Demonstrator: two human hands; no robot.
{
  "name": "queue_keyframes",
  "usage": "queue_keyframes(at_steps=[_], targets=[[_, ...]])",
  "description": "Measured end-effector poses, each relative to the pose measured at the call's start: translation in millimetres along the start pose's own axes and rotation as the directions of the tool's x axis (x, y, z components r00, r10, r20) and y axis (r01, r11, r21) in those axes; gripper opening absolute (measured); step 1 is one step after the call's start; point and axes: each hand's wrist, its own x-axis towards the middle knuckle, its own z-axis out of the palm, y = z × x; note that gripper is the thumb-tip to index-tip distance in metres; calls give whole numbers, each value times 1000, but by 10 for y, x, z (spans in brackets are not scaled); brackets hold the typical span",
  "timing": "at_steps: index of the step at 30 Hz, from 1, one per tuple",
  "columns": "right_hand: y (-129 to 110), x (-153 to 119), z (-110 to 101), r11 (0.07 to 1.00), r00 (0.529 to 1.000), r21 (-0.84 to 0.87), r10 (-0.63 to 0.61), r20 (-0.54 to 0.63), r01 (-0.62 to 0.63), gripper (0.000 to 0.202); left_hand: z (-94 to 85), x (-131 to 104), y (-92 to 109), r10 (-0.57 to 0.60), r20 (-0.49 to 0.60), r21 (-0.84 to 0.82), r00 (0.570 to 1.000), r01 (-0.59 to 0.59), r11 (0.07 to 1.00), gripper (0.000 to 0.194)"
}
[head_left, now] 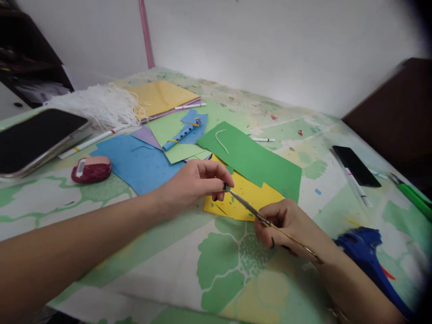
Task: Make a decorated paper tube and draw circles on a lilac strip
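Note:
Near the middle of the table, my left hand point(205, 182) pinches a tiny dark green piece point(227, 187) between thumb and fingertips. My right hand point(286, 225) is closed around thin metal scissors point(248, 206), whose tips reach the small piece at my left fingertips. Below both hands lies yellow paper point(243, 198) dotted with small green scraps. Behind it is a green sheet point(253, 155) with a curved white string point(221, 142) on top. A rolled blue paper tube point(182, 135) with dark dots rests on paper further back.
Left: blue paper point(141, 162), a maroon object point(91, 169), a large dark-screened device point(40, 137), white strings point(97, 105), and stacked coloured sheets point(165, 96). Right: a blue glue gun point(367, 256), a phone point(356, 165), and a green-handled tool point(413, 198). A white wall stands behind the table.

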Motion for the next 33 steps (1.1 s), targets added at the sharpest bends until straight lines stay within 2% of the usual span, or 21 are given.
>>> queue_keyframes(at_steps=[15,33], targets=[[49,14,-4,999,999,8,-33,41,33,41,-26,2,-14,-23,74,-14,997,24,1000,16],[47,16,-3,999,998,-33,-38,40,39,39,-17,4,4,-32,76,-8,997,32,999,12]])
